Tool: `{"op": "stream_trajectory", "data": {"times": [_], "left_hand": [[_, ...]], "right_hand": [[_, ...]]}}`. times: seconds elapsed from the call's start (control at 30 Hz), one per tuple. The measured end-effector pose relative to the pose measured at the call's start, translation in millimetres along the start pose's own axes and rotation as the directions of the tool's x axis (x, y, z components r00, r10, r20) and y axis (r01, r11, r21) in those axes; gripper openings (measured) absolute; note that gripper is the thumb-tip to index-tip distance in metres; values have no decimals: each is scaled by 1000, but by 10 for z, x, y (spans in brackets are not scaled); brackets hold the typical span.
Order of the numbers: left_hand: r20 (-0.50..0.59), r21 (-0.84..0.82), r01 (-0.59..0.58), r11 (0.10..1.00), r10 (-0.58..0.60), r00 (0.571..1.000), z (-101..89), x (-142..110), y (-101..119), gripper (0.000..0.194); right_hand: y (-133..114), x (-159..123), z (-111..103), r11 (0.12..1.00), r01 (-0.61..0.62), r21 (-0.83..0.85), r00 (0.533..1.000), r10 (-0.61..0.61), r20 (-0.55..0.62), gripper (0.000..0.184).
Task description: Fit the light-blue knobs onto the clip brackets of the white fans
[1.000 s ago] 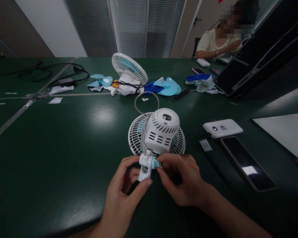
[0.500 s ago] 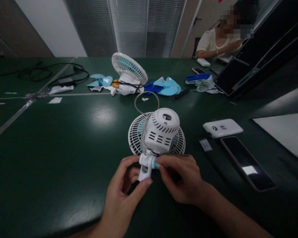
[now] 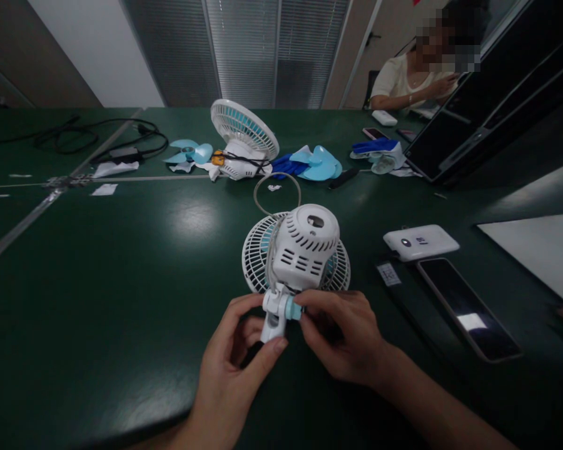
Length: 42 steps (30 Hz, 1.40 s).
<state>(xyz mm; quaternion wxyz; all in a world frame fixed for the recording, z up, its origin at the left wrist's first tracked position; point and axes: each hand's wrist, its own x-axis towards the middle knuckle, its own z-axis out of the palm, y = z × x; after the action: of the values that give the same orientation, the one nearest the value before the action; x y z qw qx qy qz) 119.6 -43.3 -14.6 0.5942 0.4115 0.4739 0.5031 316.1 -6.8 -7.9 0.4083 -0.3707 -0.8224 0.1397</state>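
A small white fan (image 3: 304, 250) lies face down on its round grille (image 3: 253, 256), its motor housing upward. From the near side of the housing a white hinged bracket (image 3: 273, 312) sticks out toward me. My left hand (image 3: 237, 356) grips this bracket between thumb and fingers. A light blue knob (image 3: 293, 308) sits on the bracket's right side. My right hand (image 3: 342, 331) pinches the knob with thumb and index finger at its outer end. The white cord (image 3: 276, 178) loops up behind the fan.
Farther back lie another fan (image 3: 244, 137), light blue fan blades (image 3: 316, 164) and blue gloves (image 3: 378, 150). On the right are a white device (image 3: 421, 242), a phone (image 3: 469, 309) and a black strap (image 3: 403, 306). Across the table sits a person (image 3: 408, 81), near a black case (image 3: 478, 94).
My right fingers have shifted slightly on the light blue knob, so more of it shows. My left hand and the fan have stayed in place.
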Motion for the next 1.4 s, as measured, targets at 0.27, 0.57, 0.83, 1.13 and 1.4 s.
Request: {"op": "stream_trajectory", "data": {"times": [0.27,0.57,0.83,1.13,1.4], "left_hand": [[-14,12,-7,1000,7,1000,-8,-14,-5,41],[-7,16,4,1000,-3,1000,-18,-16,-15,41],[-11,27,-31,999,32,999,-16,-20,-23,39],[26,11,-15,1000,15,1000,-41,-21,-43,39],[33,12,-42,999,41,999,-30,-17,-30,37]], "right_hand": [[17,4,3,1000,-20,18,1000,20,13,26],[18,6,8,999,-28,18,999,28,18,20],[8,10,16,999,-44,11,999,44,2,14],[18,44,16,999,-53,9,998,53,-16,12],[23,50,18,1000,-2,-12,999,3,33,14]]}}
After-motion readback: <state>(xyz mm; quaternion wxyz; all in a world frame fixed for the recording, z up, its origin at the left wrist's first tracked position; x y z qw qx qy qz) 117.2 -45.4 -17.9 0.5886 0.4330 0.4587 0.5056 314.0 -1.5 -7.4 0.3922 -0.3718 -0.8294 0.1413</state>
